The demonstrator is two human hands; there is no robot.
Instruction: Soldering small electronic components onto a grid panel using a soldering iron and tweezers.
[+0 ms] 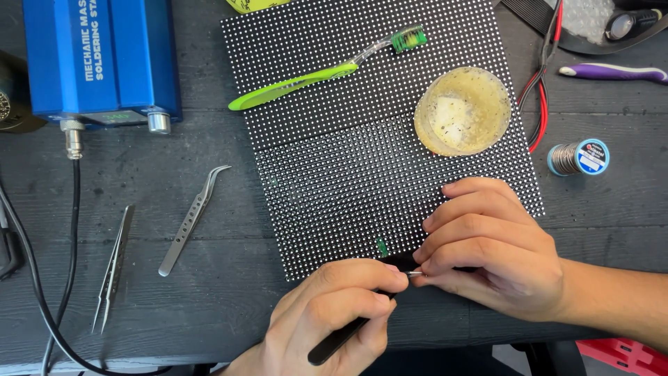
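toothbrush [313, 75] and dish [463, 110] on panel [334, 174], tweezers [189, 219] left of panel, solder spool [579, 157] right

A dark grey wooden table [209, 139] is seen filling the view (grain running sideways); a red object [630, 354] at five o'clock.

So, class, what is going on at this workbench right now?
A person works at the near edge of a black dotted panel on a dark table. The left hand holds a black tool like a pen, and the right hand meets its tip. Two tweezers, a green toothbrush and a small yellowish dish lie unused.
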